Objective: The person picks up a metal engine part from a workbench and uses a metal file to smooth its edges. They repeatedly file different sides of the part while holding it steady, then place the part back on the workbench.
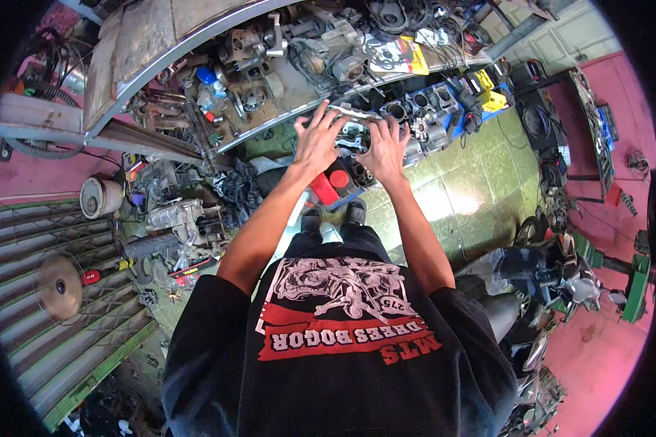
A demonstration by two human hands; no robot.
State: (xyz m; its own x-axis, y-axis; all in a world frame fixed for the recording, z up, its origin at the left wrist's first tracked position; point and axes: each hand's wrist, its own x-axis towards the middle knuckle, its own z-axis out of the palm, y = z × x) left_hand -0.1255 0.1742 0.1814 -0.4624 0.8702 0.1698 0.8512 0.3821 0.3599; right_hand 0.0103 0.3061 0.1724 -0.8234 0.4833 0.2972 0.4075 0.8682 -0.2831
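Both my hands are stretched out over a low blue-edged surface with engine parts. A thin, pale, slightly curved part (353,111) spans the gap between them; its exact kind is unclear. The fingers of my left hand (315,144) close on its left end. My right hand (386,148) grips the other end, fingers bent. Below and between the hands sits a grey metal engine part (353,135) with openings. Several engine cylinders (434,100) stand to the right of my right hand. A red container (323,189) is beneath my left wrist.
A metal-edged workbench (288,120) crosses the far side, carrying an engine block (335,58) and loose parts. Yellow boxes (492,100) stand at the right end of the blue surface. Left are a fan (59,285) and a white bucket (100,198); a motorcycle (536,280) is at right.
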